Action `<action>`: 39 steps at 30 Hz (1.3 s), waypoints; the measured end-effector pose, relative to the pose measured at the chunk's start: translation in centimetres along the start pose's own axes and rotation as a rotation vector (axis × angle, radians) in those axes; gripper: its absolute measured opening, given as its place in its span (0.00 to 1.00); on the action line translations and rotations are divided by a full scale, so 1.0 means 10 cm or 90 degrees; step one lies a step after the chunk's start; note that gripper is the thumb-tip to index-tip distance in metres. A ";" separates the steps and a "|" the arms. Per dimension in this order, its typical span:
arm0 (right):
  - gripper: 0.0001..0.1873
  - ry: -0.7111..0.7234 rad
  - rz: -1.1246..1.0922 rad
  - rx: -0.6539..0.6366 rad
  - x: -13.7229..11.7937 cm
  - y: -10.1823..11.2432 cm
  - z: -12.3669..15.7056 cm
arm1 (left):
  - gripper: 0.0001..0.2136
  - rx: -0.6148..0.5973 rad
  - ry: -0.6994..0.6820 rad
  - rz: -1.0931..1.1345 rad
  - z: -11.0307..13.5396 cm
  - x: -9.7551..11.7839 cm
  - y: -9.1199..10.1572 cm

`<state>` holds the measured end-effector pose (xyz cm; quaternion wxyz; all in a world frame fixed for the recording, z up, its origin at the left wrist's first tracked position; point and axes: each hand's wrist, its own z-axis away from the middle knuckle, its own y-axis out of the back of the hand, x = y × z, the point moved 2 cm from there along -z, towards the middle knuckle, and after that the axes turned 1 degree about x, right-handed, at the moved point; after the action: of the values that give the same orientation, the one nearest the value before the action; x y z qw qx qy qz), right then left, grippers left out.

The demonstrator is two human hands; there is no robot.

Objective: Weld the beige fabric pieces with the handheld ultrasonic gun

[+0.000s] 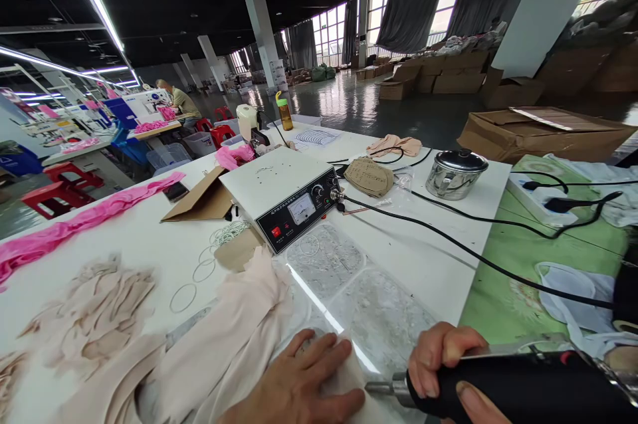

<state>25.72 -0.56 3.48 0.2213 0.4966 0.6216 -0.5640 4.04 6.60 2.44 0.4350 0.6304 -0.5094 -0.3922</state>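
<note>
Left hand [299, 384] lay flat with fingers spread, pinning pale fabric [234, 337]; right hand [443, 364] was clenched around a black handheld tool [508, 391]

The tool's metal tip [383, 389] sat just beside the left fingertips, at the near table edge. The fabric looked light, limp and likely to slide on the clear plastic sheet [359, 291], so pressing it flat near the tip seemed the surest hold. A black cable [448, 241] trailed from the tool to the control box [286, 198], crossing the white table [423, 258]; cut fabric pieces [100, 304] crowded the left, with a steel pot [453, 171] beyond
</note>
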 end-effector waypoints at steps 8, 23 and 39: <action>0.06 -0.011 -0.086 0.132 -0.06 0.14 0.08 | 0.23 -0.175 0.027 0.016 0.02 -0.23 0.31; 0.05 0.051 -0.185 0.163 0.26 -0.07 -0.03 | 0.12 0.099 0.026 0.033 0.28 0.09 -0.01; 0.05 0.010 -0.170 0.117 0.28 -0.09 -0.03 | 0.13 0.067 -0.022 -0.002 0.14 0.13 0.00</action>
<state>23.94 0.89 1.65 0.0932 0.4323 0.6298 -0.6386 2.91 5.13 1.88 0.3915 0.6464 -0.5359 -0.3764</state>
